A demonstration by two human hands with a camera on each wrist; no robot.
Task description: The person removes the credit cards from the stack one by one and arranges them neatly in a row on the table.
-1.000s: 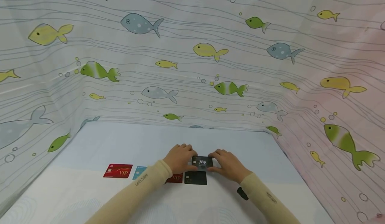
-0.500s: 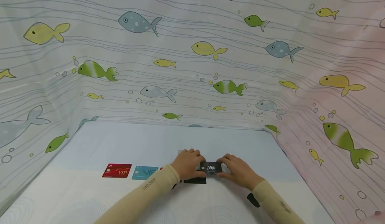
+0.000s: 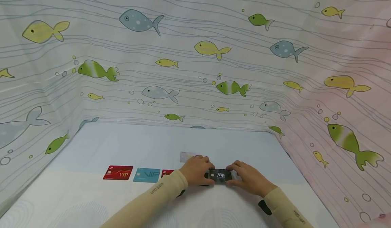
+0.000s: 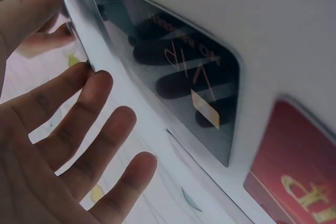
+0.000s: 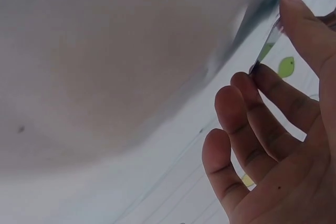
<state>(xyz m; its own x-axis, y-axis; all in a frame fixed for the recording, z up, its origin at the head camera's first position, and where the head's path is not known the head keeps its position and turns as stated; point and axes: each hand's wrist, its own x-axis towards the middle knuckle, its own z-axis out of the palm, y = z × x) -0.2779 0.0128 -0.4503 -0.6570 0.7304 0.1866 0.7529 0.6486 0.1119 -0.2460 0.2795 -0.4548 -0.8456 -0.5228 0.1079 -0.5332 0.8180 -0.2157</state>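
Both hands pinch a black card lettered "Vip" [image 3: 220, 176] by its two short ends. The left hand [image 3: 197, 171] has its left end, and the right hand [image 3: 249, 177] its right end. In both wrist views that card is edge-on, slightly above the white surface. Below it in the left wrist view lies a glossy dark VIP card [image 4: 173, 61], mostly behind the left hand in the head view. To its left is a red card [image 3: 167, 173], partly covered by the left hand and sleeve.
Further left in the row lie a blue VIP card [image 3: 147, 175] and a red VIP card [image 3: 118, 172]. A pale card [image 3: 187, 157] lies behind the left hand. Fish-patterned cloth [image 3: 189, 75] encloses the white table [image 3: 137, 143] at back and sides.
Both hands have carried the black Vip card to the right and somewhat nearer the person. The pale card behind the left hand has come into sight.
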